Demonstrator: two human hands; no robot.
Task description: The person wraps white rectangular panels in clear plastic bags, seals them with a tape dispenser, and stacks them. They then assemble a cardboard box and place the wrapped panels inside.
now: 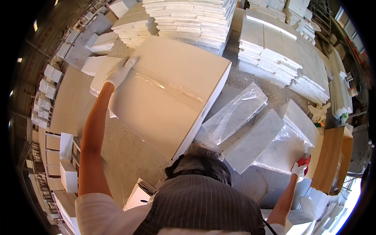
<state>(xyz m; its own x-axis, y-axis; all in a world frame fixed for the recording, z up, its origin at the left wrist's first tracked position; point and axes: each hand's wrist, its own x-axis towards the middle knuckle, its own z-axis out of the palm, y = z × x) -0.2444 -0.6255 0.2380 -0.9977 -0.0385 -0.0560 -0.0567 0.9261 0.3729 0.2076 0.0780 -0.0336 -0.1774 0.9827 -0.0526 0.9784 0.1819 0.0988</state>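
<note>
A large pale cardboard box (168, 90) stands in front of me, with a strip of clear shiny tape along the seam of its top. My left hand (120, 72), in a white knit glove, lies on the far-left part of the box top with its fingers stretched out. Away to the right, my gloved right hand (299, 170) is closed on a red tool (304, 161); its exact kind is too small to make out. That hand is beside a plastic-wrapped grey-white slab (280, 150). Other marble-like slabs (254, 139) lie between it and the box.
Tall stacks of pale slabs (188, 23) rise behind the box, with more stacks (270, 47) at the far right. An open brown carton (333, 160) stands right of my right hand. White gloves (319, 111) lie near it. Wrapped blocks on racks (68, 168) line the left.
</note>
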